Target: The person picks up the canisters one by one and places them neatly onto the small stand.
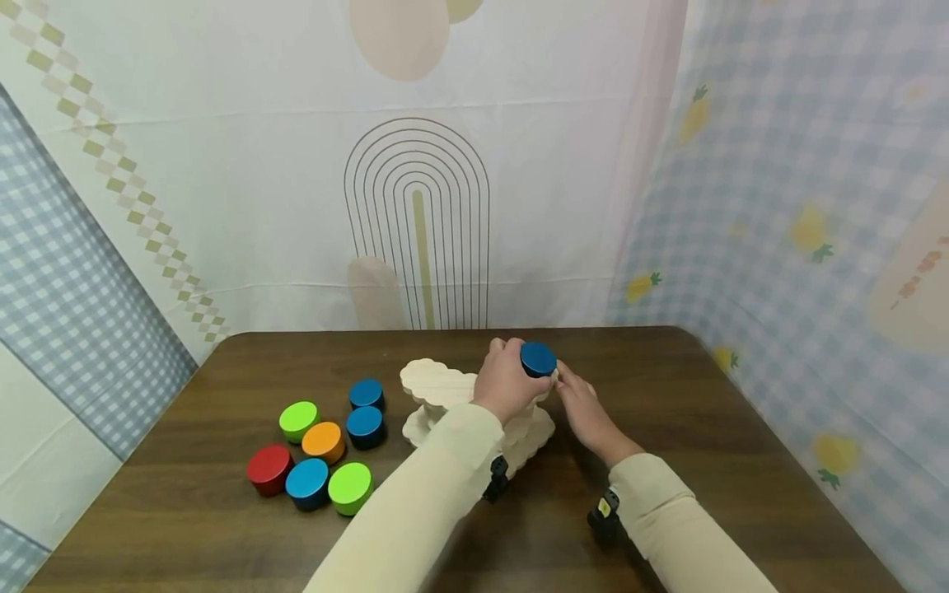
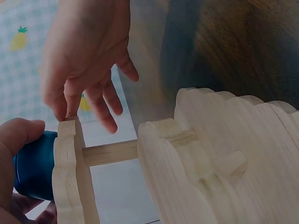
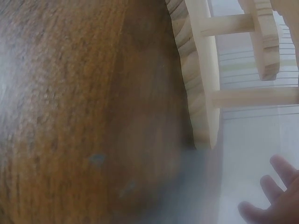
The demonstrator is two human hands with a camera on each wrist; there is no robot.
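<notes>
My left hand [image 1: 507, 380] grips a blue cylinder [image 1: 538, 359] by its side. In the left wrist view the cylinder [image 2: 37, 165] sits against the upper scalloped plate of a pale wooden tiered stand [image 1: 437, 384], with my left thumb [image 2: 21, 133] along its rim. From the right, my right hand [image 1: 589, 412] pinches the edge of that upper plate with thumb and index finger, while its other fingers stretch out loosely. Wooden posts join the stand's cloud-shaped tiers [image 3: 203, 93]. My left hand and forearm hide part of the stand in the head view.
Left of the stand, loose cylinders stand on the brown table [image 1: 200, 527]: two blue ones at the right [image 1: 366, 427], another blue [image 1: 307, 483], a red [image 1: 270, 469], an orange [image 1: 324, 443] and two green [image 1: 351, 487]. Patterned cloth [image 1: 549, 206] hangs behind the table.
</notes>
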